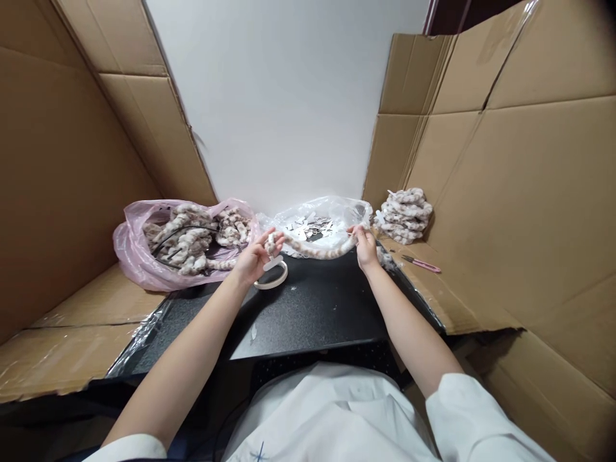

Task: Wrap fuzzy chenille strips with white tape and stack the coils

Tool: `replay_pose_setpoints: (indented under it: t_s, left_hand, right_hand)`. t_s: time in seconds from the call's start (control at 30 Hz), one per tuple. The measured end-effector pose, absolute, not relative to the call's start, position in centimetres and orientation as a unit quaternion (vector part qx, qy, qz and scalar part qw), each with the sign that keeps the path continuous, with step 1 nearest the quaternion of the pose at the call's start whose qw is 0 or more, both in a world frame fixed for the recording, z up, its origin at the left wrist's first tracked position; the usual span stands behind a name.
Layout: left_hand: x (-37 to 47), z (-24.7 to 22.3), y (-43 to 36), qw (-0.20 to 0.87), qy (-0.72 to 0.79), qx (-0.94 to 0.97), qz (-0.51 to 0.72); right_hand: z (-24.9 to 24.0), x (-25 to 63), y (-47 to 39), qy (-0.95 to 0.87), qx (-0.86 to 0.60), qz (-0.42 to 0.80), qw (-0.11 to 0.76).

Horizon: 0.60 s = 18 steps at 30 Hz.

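Observation:
A fluffy white-and-brown cord [327,253] hangs in a shallow curve between my two hands, above the black table. My left hand [253,260] holds one end, its fingers partly stretched out and the cord end lying across them. From that end a white flat tab [273,263] hangs below the fingers. The other end is gripped by my right hand [366,249], with thumb and fingers closed round it. Just below my left hand a white ring-shaped roll [273,277] rests on the table.
A pink plastic bag [132,256] of fluffy cords lies left. Behind the hands, a clear bag [337,208] holds small white and metallic pieces. Coiled fluffy cords [408,217] are piled right, near pink-handled snips [423,263]. Cardboard walls [539,212] flank the black table [312,308].

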<state>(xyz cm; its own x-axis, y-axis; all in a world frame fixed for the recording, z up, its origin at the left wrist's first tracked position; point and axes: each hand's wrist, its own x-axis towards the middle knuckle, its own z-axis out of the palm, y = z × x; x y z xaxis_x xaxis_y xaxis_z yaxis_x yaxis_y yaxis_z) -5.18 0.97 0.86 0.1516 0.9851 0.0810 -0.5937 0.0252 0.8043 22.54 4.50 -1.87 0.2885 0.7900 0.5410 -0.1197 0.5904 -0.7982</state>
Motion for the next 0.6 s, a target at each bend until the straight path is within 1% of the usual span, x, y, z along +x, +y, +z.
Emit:
replay_pose_setpoints:
  t_s: [0.13,0.27,0.37,0.47,0.6]
  left_hand:
    - [-4.1,-0.1,0.4,0.689,0.272,0.448,0.501]
    - [-3.7,-0.5,-0.2,0.697,0.268,0.489,0.451]
    - [-3.5,-0.3,-0.6,0.682,0.272,0.510,0.447]
    - [-3.2,-0.4,-0.9,0.669,0.289,0.504,0.464]
    - [-2.7,-1.1,-0.9,0.666,0.301,0.491,0.475]
  right_hand:
    - [-1.2,22.1,3.4,-0.496,-0.290,0.402,0.713]
    - [-1.1,21.6,2.6,-0.512,-0.284,0.435,0.684]
    - [-1.4,21.1,2.3,-0.567,-0.325,0.404,0.640]
    - [-1.9,20.0,1.8,-0.669,-0.353,0.338,0.560]
    - [-2.4,18.1,0.5,-0.773,-0.350,0.275,0.451]
